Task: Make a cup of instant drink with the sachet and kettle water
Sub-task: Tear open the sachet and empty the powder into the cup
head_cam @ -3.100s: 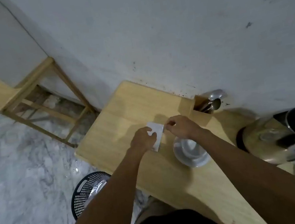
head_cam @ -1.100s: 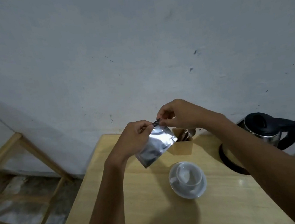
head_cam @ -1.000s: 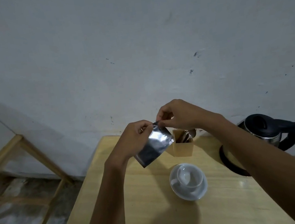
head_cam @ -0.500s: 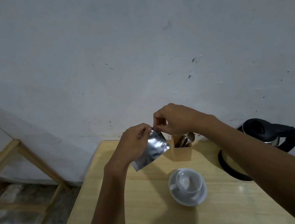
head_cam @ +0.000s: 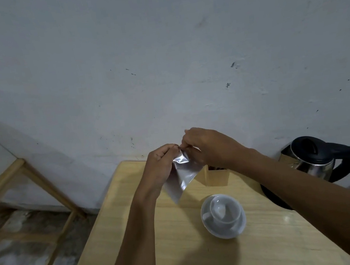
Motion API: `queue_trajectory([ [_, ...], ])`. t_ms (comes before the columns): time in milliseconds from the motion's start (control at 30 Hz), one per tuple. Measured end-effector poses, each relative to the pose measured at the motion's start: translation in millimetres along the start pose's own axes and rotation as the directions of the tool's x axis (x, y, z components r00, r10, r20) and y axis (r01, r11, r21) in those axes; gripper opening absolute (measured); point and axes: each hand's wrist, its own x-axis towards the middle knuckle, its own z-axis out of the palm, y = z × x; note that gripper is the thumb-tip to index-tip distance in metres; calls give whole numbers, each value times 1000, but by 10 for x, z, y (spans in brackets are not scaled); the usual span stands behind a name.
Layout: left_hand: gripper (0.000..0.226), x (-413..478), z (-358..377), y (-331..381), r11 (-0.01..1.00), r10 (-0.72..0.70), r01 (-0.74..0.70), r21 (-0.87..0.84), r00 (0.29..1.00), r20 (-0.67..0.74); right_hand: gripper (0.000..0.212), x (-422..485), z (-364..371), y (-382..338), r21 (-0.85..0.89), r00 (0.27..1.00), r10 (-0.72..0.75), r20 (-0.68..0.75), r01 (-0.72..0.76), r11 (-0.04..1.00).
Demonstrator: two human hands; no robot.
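A silver foil sachet [head_cam: 182, 175] hangs in the air above the wooden table [head_cam: 184, 252], crumpled near its top. My left hand [head_cam: 161, 167] pinches its upper left edge and my right hand [head_cam: 209, 148] pinches its top edge right beside it; the fingertips almost touch. Below and to the right, a white cup [head_cam: 224, 212] stands upright on a white saucer [head_cam: 223, 231], with nothing visible inside it. A steel kettle [head_cam: 318, 156] with a black lid and handle stands at the table's far right, partly hidden by my right forearm.
A wooden utensil box [head_cam: 216, 177] stands against the wall behind the cup, mostly hidden by my right hand. A bare wooden frame [head_cam: 23, 195] stands on the marble floor to the left. The grey wall rises close behind the table.
Both hands lifted the sachet from the table to chest height and turned its silver side towards me. In the last half second it crumpled at the top and hangs more steeply.
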Motion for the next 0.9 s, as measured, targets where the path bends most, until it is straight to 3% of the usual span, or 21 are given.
queue_trajectory([
  [100,23,-8,-7,-35,1000,-8,8,19,1000,14,12,-21,14,14,53,998,56,-13,-55,997],
  [267,26,20,-45,-11,946,99,-118,303,992,78,8,53,-123,44,226,957,264,125,-286,931],
  [400,23,33,-63,17,881,190,-210,423,978,91,8,98,-191,72,311,920,335,202,-384,869],
  [567,23,39,-45,52,842,269,-255,475,962,39,6,117,-188,53,260,958,239,161,-275,926],
  [900,27,-49,-6,136,991,100,-95,94,994,-54,12,37,25,-59,0,993,-7,-121,7,1000],
])
